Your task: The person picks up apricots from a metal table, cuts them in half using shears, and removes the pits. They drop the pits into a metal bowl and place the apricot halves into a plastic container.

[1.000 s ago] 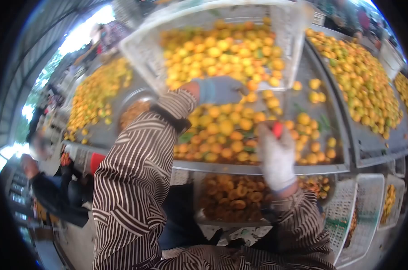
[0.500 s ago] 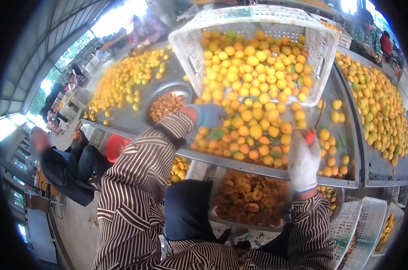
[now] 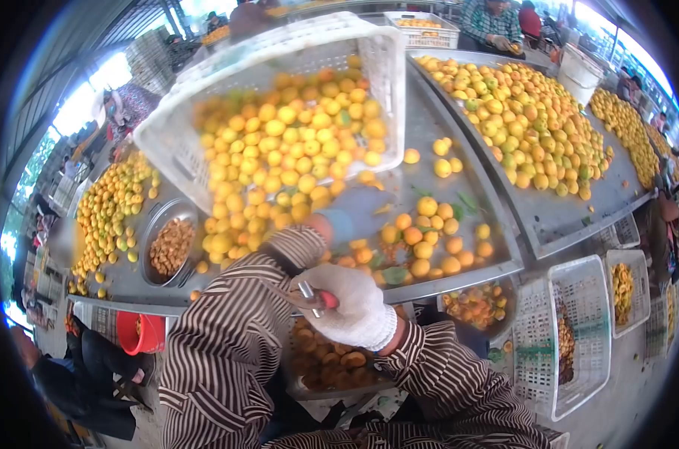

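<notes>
While the big white crate [image 3: 205,127] lies tipped on the metal table [image 3: 497,206], its long axis running from near left to far right and its open mouth facing toward me, yellow-orange fruit [image 3: 294,142] fills it and spills onto the tabletop. The fruit spreads nearer and to the right in a loose pile [image 3: 422,239]. A round metal bowl [image 3: 167,243] of cut pieces sits on the table to the left of the crate. My left hand [image 3: 354,209], in a blue-grey glove, rests among the spilled fruit just below the crate's mouth; it is blurred, so I cannot tell how its fingers lie. My right hand [image 3: 347,303], in a white glove, is nearer me, fingers curled tight around a small red-handled tool [image 3: 317,295] whose metal tip points left.
</notes>
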Motion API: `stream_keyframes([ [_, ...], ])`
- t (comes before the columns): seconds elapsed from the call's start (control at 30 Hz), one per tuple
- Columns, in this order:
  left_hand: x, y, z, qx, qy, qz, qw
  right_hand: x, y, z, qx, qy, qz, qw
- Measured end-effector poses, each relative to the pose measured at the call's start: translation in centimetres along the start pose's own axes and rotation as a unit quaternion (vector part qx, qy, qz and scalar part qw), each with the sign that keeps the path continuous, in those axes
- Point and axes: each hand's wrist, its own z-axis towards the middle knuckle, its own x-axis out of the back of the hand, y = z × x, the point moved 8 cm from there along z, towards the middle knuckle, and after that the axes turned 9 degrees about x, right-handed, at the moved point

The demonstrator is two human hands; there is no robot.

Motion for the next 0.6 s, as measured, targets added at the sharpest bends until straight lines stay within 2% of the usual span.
stream_keyframes([
  [0.03, -1.0, 0.6, 1.4, -0.006, -0.003, -0.001, 1.0, 0.5, 0.2, -0.1, -0.003, 0.004, -0.004, 1.0],
  [0.1, -3.3, 1.8, 3.6, -0.026, -0.032, 0.128, 0.991, 1.4, 0.6, -0.2, -0.02, 0.018, -0.013, 1.0],
  [0.13, -4.1, 1.9, 4.2, 0.02, -0.064, 0.178, 0.982, 2.1, 0.3, -0.2, 0.003, 0.05, -0.008, 0.999],
  [0.17, -4.2, 2.6, 4.6, 0.015, -0.066, 0.177, 0.982, 2.3, 0.6, -0.3, 0.0, 0.052, -0.011, 0.999],
  [0.23, -5.2, 2.3, 5.3, 0.079, -0.116, 0.231, 0.963, 2.8, 0.9, -0.3, -0.006, 0.07, -0.042, 0.997],
  [0.37, -6.0, 1.1, 5.9, 0.096, -0.149, 0.181, 0.967, 3.3, 1.2, -0.2, -0.058, 0.086, -0.035, 0.994],
  [0.47, -6.2, -0.1, 5.1, 0.058, -0.084, 0.156, 0.982, 3.0, 1.2, -0.1, -0.056, 0.097, -0.038, 0.993],
  [0.53, -3.5, -0.2, 3.4, -0.035, 0.059, -0.011, 0.998, 3.7, 0.6, 0.1, -0.067, 0.123, -0.043, 0.989],
  [0.57, -3.0, -1.2, 1.9, -0.033, 0.065, -0.006, 0.997, 4.3, 0.4, 0.2, -0.08, 0.15, -0.047, 0.984],
  [0.6, -2.3, -2.7, 0.1, 0.008, 0.006, -0.264, 0.964, 4.7, 0.5, -0.2, -0.109, 0.16, -0.071, 0.978],
])
